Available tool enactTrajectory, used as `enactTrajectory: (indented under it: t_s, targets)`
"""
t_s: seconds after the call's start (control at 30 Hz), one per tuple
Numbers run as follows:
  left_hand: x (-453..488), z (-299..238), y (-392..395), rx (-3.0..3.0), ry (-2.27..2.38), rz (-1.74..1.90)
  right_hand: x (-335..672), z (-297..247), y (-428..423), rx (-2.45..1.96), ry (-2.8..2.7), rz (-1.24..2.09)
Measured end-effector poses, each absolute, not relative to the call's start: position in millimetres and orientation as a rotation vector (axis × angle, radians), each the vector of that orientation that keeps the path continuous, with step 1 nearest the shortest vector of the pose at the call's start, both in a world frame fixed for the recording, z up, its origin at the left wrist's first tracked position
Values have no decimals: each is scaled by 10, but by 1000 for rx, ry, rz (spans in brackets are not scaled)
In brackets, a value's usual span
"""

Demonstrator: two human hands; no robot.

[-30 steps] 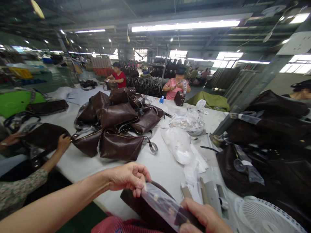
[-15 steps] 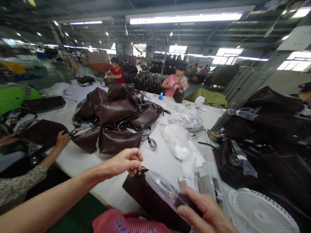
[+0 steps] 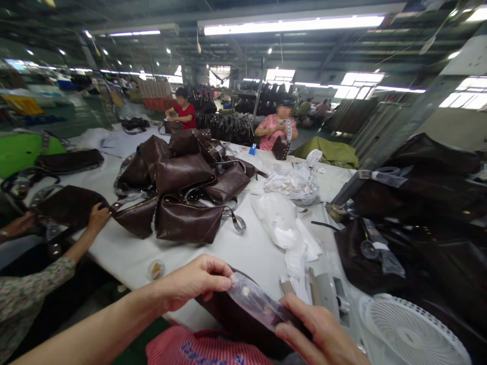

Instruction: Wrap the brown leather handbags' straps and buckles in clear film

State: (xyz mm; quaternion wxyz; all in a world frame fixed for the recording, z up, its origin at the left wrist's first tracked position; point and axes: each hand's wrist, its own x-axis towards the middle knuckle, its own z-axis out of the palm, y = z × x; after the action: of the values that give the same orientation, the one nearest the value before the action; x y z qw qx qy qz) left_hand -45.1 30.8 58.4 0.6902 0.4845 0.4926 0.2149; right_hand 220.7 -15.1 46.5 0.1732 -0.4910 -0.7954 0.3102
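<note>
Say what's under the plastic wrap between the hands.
Under the plastic wrap, pale spots show, too blurred to identify. What the left hand and right hand cover cannot be seen.

Gap between piled bags (image 3: 189, 221) and plastic (image 3: 277, 221)

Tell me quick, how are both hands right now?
Left hand: closed, pinching one end of the clear plastic wrap.
Right hand: closed, holding the same wrap's other end.

The one view looks from the person's head, facing forward and down over the white bench (image 3: 247, 248), wide enough to take in the long ceiling light (image 3: 292, 25) along the upper frame; the left hand (image 3: 196, 284) and right hand (image 3: 317, 329) show close, low in the frame.
</note>
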Motion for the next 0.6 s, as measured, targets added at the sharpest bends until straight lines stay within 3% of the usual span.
enactTrajectory:
  t_s: [0.43, 0.6]
  targets:
    - [-352, 576, 277, 1061, 1177, 563, 2219, 428, -165, -1472, -2264, 924]
    - [-377, 488, 316, 1026, 1157, 564, 2187, 499, -178, -1541, -2195, 1114]
